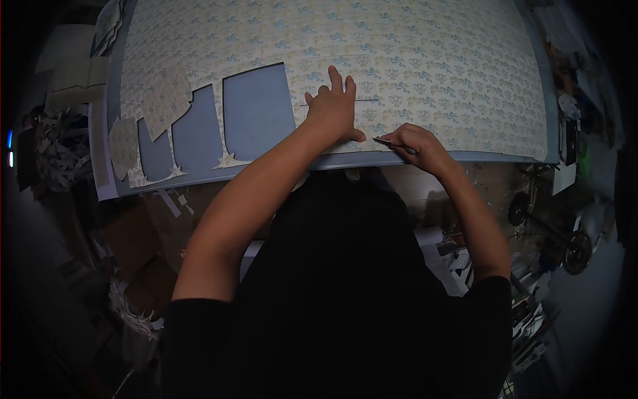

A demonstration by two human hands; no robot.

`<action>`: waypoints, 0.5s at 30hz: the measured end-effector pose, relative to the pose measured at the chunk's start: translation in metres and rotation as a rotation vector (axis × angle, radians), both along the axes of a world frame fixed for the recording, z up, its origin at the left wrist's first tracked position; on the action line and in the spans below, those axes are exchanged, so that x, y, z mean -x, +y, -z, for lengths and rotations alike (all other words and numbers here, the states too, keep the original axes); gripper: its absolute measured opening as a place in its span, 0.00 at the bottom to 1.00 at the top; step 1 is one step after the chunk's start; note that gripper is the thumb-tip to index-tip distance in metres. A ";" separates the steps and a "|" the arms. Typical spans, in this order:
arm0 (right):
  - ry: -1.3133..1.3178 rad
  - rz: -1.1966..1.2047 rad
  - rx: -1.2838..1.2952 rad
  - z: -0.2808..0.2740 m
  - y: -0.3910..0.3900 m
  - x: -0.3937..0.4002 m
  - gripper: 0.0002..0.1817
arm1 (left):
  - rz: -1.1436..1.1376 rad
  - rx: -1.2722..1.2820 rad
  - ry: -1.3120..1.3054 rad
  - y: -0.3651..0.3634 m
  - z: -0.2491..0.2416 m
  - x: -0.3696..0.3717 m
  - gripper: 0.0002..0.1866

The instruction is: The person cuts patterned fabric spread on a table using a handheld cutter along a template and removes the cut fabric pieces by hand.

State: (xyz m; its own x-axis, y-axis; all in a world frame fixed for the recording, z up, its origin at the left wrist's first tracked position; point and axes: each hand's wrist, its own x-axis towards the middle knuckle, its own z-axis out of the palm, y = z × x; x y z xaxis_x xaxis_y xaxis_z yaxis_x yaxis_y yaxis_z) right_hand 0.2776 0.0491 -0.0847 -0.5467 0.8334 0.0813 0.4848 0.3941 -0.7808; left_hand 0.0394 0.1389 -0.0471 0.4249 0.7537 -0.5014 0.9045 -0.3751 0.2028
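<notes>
A large patterned sheet (438, 73) covers the blue-grey table (256, 103), which shows through several cut-out openings at the left. My left hand (332, 110) lies on the sheet with its fingers spread, right of the widest opening. Close to its thumb, my right hand (412, 144) is closed around a thin dark cutting tool (383, 140). The tool's tip points left and touches or nearly touches the sheet near the table's front edge. Dark straight lines show on the sheet around my left hand. Loose cut pieces (166, 100) of the same pattern rest at the left.
Paper scraps (63, 143) are heaped left of the table. More strips (136, 319) lie on the floor at lower left. A round-based metal stand (575, 253) is at the right, near stacked material (528, 326). My body is against the table's front edge.
</notes>
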 end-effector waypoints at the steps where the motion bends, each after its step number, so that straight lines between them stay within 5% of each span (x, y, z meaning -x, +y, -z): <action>1: 0.000 -0.023 -0.021 0.000 0.002 0.000 0.07 | -0.003 0.003 -0.003 0.000 0.000 0.001 0.73; 11: 0.040 -0.058 0.024 0.004 0.012 -0.008 0.09 | 0.005 0.028 -0.005 0.003 -0.008 -0.002 0.73; 15: 0.055 0.129 0.188 -0.008 -0.003 -0.011 0.11 | -0.011 -0.068 -0.082 -0.013 0.003 0.009 0.67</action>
State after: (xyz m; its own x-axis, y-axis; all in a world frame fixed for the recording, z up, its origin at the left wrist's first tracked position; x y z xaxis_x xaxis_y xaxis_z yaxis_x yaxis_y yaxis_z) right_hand 0.2888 0.0457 -0.0769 -0.4333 0.8996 -0.0554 0.4768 0.1766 -0.8611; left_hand 0.0308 0.1261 -0.0499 0.4536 0.7899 -0.4127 0.8903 -0.3803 0.2504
